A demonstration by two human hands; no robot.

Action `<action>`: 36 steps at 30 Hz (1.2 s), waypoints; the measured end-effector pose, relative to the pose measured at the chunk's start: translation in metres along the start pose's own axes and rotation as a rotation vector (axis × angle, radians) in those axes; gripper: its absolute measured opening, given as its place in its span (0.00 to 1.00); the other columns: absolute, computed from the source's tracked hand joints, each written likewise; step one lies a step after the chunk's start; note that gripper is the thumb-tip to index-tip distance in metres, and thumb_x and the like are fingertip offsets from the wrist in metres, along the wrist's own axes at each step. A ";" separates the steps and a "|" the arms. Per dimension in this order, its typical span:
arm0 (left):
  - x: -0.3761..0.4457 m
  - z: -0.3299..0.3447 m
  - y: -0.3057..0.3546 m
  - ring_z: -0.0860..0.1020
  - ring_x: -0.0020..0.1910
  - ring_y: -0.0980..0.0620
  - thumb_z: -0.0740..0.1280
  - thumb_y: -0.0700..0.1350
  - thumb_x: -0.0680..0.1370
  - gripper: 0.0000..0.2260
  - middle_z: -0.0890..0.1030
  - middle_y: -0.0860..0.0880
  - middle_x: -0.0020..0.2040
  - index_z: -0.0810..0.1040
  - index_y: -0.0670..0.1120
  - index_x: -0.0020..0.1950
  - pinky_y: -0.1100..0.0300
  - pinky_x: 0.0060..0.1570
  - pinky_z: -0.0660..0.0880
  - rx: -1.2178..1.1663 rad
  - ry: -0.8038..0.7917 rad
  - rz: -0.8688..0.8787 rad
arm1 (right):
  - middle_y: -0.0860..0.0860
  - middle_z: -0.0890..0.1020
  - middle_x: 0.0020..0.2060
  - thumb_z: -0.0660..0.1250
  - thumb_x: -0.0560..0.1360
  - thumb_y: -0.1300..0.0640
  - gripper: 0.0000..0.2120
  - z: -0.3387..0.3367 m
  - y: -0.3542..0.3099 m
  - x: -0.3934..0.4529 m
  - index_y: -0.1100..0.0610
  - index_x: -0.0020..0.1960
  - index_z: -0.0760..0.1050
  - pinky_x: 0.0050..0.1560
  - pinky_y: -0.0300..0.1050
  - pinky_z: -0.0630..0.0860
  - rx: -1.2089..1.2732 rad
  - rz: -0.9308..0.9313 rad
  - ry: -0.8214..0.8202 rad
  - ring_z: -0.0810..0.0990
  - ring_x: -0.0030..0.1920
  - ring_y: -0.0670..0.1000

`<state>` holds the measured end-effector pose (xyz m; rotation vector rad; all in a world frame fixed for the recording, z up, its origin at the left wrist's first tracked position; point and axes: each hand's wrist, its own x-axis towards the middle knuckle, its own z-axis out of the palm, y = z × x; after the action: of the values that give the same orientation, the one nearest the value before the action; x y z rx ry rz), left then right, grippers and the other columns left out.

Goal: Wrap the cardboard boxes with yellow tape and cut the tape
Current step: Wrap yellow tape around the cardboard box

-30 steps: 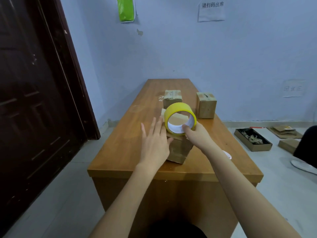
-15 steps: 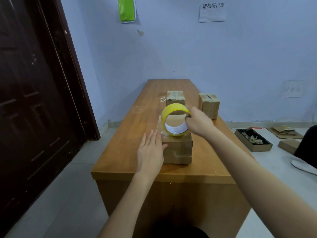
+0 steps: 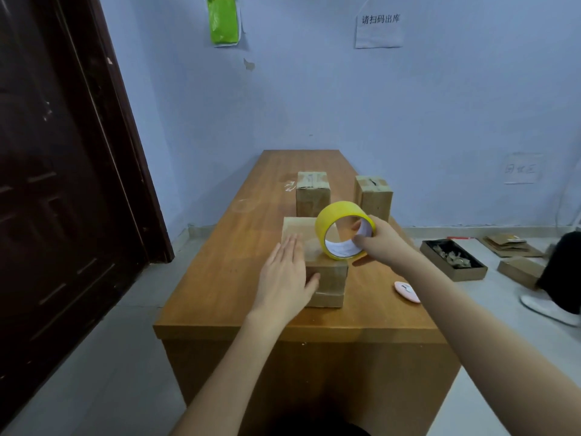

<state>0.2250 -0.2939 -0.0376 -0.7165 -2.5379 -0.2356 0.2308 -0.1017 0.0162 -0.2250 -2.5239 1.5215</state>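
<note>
Head view: the near box (image 3: pixel 327 275) now lies flat on the table (image 3: pixel 220 278); the left hand (image 3: pixel 284 283), fingers straight, presses its left side; the right hand (image 3: pixel 382 243) has carried the yellow tape roll (image 3: pixel 338 226) onto its top, fingers hooked through the core; I judge taping can begin.

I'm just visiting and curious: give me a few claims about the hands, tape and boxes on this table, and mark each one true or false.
1. The right hand grips the yellow tape roll. True.
2. The left hand holds a knife. False: it rests flat against the near box.
3. Two more boxes stand farther back on the table. True.
4. The pink object lies on top of the near box. False: it lies on the table, to the box's right.
</note>
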 end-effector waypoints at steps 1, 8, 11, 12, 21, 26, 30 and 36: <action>0.000 0.004 0.000 0.53 0.76 0.49 0.55 0.58 0.81 0.32 0.55 0.44 0.77 0.51 0.40 0.77 0.59 0.72 0.44 0.008 -0.005 0.014 | 0.58 0.74 0.53 0.61 0.79 0.63 0.06 -0.002 0.000 0.001 0.61 0.56 0.69 0.32 0.44 0.80 0.000 0.000 -0.004 0.76 0.49 0.56; -0.004 0.008 -0.004 0.75 0.64 0.48 0.69 0.58 0.73 0.29 0.77 0.43 0.64 0.75 0.39 0.65 0.54 0.67 0.64 0.069 0.024 0.000 | 0.55 0.72 0.44 0.57 0.77 0.68 0.08 -0.023 -0.009 0.004 0.57 0.45 0.69 0.31 0.45 0.79 -0.164 -0.062 -0.053 0.76 0.46 0.58; -0.003 0.008 -0.003 0.64 0.73 0.51 0.60 0.60 0.78 0.31 0.66 0.45 0.74 0.64 0.42 0.74 0.58 0.72 0.53 0.053 0.010 0.017 | 0.58 0.74 0.50 0.58 0.78 0.66 0.08 -0.039 0.013 0.003 0.62 0.55 0.70 0.33 0.50 0.81 -0.190 0.011 0.002 0.78 0.46 0.60; -0.002 0.009 -0.004 0.59 0.75 0.52 0.56 0.60 0.79 0.31 0.61 0.47 0.76 0.59 0.43 0.76 0.59 0.73 0.49 0.052 0.012 0.031 | 0.59 0.74 0.52 0.58 0.78 0.65 0.09 -0.042 0.022 0.002 0.62 0.57 0.70 0.33 0.50 0.81 -0.198 0.045 0.014 0.78 0.46 0.59; -0.002 0.011 -0.003 0.52 0.76 0.54 0.52 0.61 0.80 0.31 0.55 0.49 0.78 0.53 0.45 0.78 0.62 0.72 0.43 0.016 0.032 0.006 | 0.60 0.74 0.59 0.62 0.79 0.62 0.07 -0.013 0.060 -0.012 0.62 0.57 0.72 0.33 0.46 0.81 0.321 0.227 0.061 0.77 0.53 0.59; -0.002 0.006 -0.004 0.53 0.76 0.54 0.52 0.62 0.80 0.31 0.56 0.50 0.77 0.54 0.46 0.77 0.61 0.72 0.44 0.037 0.010 0.006 | 0.55 0.79 0.50 0.56 0.78 0.68 0.11 -0.023 0.056 -0.009 0.60 0.58 0.71 0.30 0.48 0.79 0.144 0.203 0.068 0.75 0.53 0.58; -0.002 0.002 -0.001 0.52 0.76 0.55 0.51 0.62 0.80 0.31 0.55 0.50 0.78 0.54 0.47 0.78 0.60 0.73 0.43 0.035 -0.017 0.006 | 0.56 0.74 0.44 0.55 0.79 0.63 0.10 -0.018 0.078 -0.014 0.64 0.57 0.71 0.35 0.49 0.77 -0.052 0.225 0.116 0.74 0.42 0.57; 0.006 -0.009 0.007 0.54 0.76 0.51 0.54 0.62 0.79 0.33 0.58 0.46 0.77 0.57 0.43 0.76 0.55 0.74 0.44 0.111 -0.069 -0.019 | 0.50 0.77 0.35 0.59 0.79 0.55 0.06 0.001 0.098 -0.018 0.55 0.52 0.73 0.50 0.58 0.79 -0.135 0.196 0.125 0.77 0.31 0.54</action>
<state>0.2274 -0.2879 -0.0269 -0.6681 -2.6009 -0.0766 0.2511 -0.0612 -0.0720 -0.5845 -2.5692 1.3529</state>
